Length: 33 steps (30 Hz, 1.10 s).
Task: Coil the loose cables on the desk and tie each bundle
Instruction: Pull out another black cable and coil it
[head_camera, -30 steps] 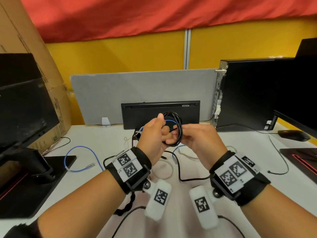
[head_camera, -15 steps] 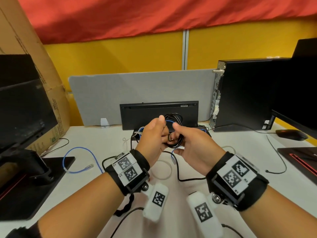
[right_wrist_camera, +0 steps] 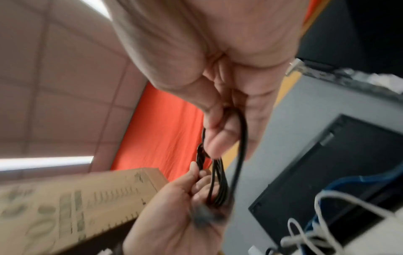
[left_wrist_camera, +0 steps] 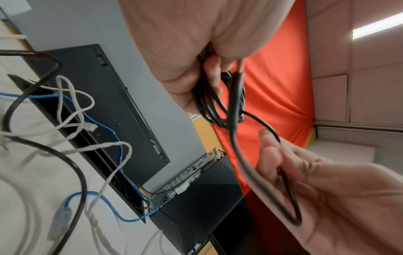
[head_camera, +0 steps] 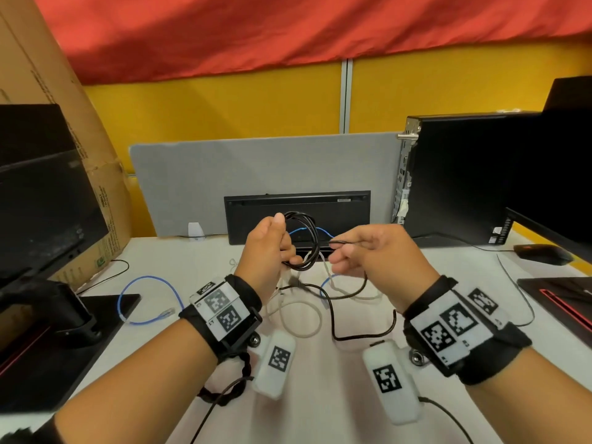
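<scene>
Head view, step in hand: the left hand point(head_camera: 267, 248) holds a black cable coil point(head_camera: 304, 241) upright above the surface point(head_camera: 179, 261), fingers curled round the coil's near side; the right hand point(head_camera: 365, 251) pinches the cable's free end point(head_camera: 341, 241) and draws it out to the right, level with the coil. This reads as the tying stage of the first bundle.
Head view, other cables: a blue cable point(head_camera: 144, 299) and a white cable point(head_camera: 301, 315) lie loose on the surface, uncoiled.
Left wrist view, grip: the left grip is closed on several black loops point(left_wrist_camera: 209, 103); one strand runs on to the right hand's fingers point(left_wrist_camera: 272, 155), which pinch it.
Left wrist view, axis: the coil's long axis runs away from the palm, loops hanging past the fingers.
Right wrist view, grip: blurred, yet the right hand's thumb and finger point(right_wrist_camera: 218, 138) nip the black strand point(right_wrist_camera: 242, 138) just beside the coil.
Next move, as judged: wrapping the free end round the coil's waist, which calls for a firm left hold.
</scene>
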Each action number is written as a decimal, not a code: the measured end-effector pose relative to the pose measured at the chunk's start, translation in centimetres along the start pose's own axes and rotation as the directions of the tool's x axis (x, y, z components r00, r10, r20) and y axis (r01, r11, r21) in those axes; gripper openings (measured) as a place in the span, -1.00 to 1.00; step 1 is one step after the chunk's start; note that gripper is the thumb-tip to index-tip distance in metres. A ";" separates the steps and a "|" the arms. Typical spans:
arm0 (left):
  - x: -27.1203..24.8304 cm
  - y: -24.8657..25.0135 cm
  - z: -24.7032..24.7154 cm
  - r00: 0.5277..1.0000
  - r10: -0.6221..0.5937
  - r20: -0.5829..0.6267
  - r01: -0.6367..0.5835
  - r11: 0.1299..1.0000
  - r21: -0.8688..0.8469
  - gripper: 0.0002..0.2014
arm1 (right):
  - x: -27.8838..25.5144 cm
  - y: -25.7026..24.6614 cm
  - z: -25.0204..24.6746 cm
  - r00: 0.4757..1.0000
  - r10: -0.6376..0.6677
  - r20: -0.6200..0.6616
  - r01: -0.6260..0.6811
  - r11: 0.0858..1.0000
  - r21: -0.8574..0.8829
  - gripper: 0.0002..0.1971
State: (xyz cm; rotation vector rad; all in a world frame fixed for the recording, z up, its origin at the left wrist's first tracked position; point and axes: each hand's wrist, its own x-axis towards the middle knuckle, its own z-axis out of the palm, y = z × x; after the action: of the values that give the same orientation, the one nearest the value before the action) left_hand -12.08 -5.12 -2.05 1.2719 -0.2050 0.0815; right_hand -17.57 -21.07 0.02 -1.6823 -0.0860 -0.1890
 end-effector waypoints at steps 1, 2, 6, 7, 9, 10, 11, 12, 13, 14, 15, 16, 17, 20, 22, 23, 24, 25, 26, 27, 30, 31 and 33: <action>0.0 0.1 0.0 1.000 0.000 0.008 0.001 1.000 -0.021 -0.69 | 0.0 -0.1 -0.1 0.999 0.035 -0.005 -0.034 0.995 0.094 -0.74; 0.1 0.2 0.1 1.000 0.000 0.010 0.000 1.000 -0.027 -0.70 | 0.1 -0.2 -0.3 0.997 0.080 0.001 -0.079 0.984 0.157 -0.71; 0.2 0.2 -0.1 1.000 -0.008 -0.011 0.007 0.999 -0.050 -0.71 | 0.3 -0.5 -0.5 0.997 0.080 0.016 -0.079 0.997 -0.021 -0.77; 0.1 0.1 -0.1 1.000 -0.022 -0.012 0.021 0.997 -0.077 -0.71 | 0.2 -0.2 -0.5 0.999 -0.034 -0.013 0.032 0.987 -0.158 -0.81; 0.0 0.0 0.0 0.998 -0.057 0.007 0.058 0.981 -0.186 -0.70 | 0.1 0.5 -0.2 0.966 -0.258 0.003 0.240 0.896 -0.373 -0.84; 0.0 0.0 0.0 0.997 -0.075 0.026 0.079 0.963 -0.257 -0.69 | 0.1 0.9 -0.1 0.952 -0.305 0.028 0.290 0.869 -0.401 -0.84; 0.0 0.0 0.1 0.995 -0.091 0.046 0.101 0.942 -0.321 -0.69 | 0.3 1.3 0.0 0.945 -0.326 0.037 0.312 0.857 -0.411 -0.82; -0.1 0.0 0.2 0.993 -0.104 0.064 0.120 0.922 -0.367 -0.69 | 0.5 1.8 0.0 0.943 -0.331 0.035 0.315 0.853 -0.417 -0.80; -0.2 0.0 0.2 0.990 -0.115 0.081 0.138 0.908 -0.397 -0.70 | 0.8 2.0 -0.1 0.946 -0.322 0.032 0.304 0.852 -0.427 -0.78; -0.3 0.0 0.2 0.987 -0.124 0.102 0.155 0.897 -0.413 -0.70 | 1.1 2.2 -0.1 0.951 -0.306 0.038 0.291 0.851 -0.438 -0.76; -0.4 0.0 0.2 0.983 -0.129 0.130 0.172 0.891 -0.420 -0.71 | 1.3 2.4 -0.1 0.955 -0.293 0.050 0.284 0.850 -0.443 -0.74; -0.5 -0.1 0.2 0.978 -0.132 0.163 0.190 0.889 -0.418 -0.71 | 1.5 2.5 0.0 0.959 -0.278 0.057 0.274 0.858 -0.434 -0.74; -0.5 -0.1 0.1 0.970 -0.134 0.203 0.208 0.890 -0.406 -0.71 | 1.7 2.7 -0.1 0.966 -0.252 0.051 0.250 0.879 -0.405 -0.74; -0.3 -0.1 -0.6 0.938 -0.151 0.311 0.243 0.928 -0.283 -0.69 | 2.0 2.4 -0.8 0.975 -0.222 0.015 0.213 0.911 -0.352 -0.72; 0.0 -0.1 -1.5 0.916 -0.174 0.361 0.232 0.965 -0.123 -0.71 | 2.2 2.3 -1.5 0.959 -0.282 0.023 0.260 0.849 -0.460 -0.71; 0.2 -0.1 -1.9 0.903 -0.196 0.381 0.231 0.972 -0.047 -0.73 | 2.3 2.3 -1.8 0.952 -0.303 0.043 0.279 0.802 -0.527 -0.72; 0.3 0.0 -2.3 0.886 -0.226 0.405 0.243 0.970 0.009 -0.74 | 2.3 2.3 -2.1 0.950 -0.307 0.063 0.284 0.758 -0.588 -0.73; 0.4 0.0 -2.6 0.864 -0.258 0.432 0.267 0.963 0.042 -0.73 | 2.4 2.4 -2.3 0.951 -0.299 0.080 0.280 0.722 -0.632 -0.74; 0.5 0.1 -2.7 0.840 -0.286 0.461 0.293 0.954 0.058 -0.68 | 2.5 2.4 -2.5 0.953 -0.289 0.096 0.278 0.698 -0.660 -0.74; 0.6 0.1 -2.7 0.818 -0.306 0.488 0.316 0.947 0.063 -0.64 | 2.4 2.4 -2.5 0.954 -0.279 0.114 0.279 0.677 -0.682 -0.75; 0.6 0.4 -2.1 0.779 -0.354 0.517 0.385 0.922 0.051 -0.59 | 2.0 2.4 -2.3 0.955 -0.251 0.161 0.286 0.616 -0.734 -0.76; 0.6 0.5 -1.9 0.773 -0.377 0.509 0.409 0.911 0.052 -0.61 | 1.9 2.3 -2.2 0.954 -0.246 0.171 0.289 0.606 -0.741 -0.76; 0.6 0.8 -1.4 0.766 -0.427 0.480 0.429 0.896 0.112 -0.71 | 1.6 2.0 -2.1 0.949 -0.247 0.198 0.311 0.610 -0.729 -0.74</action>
State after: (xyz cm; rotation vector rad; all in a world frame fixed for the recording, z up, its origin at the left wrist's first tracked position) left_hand -11.51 -3.55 -1.58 1.2891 -0.3485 -0.6533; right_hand -15.77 -23.47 -1.44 -2.5255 -0.3790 -0.4441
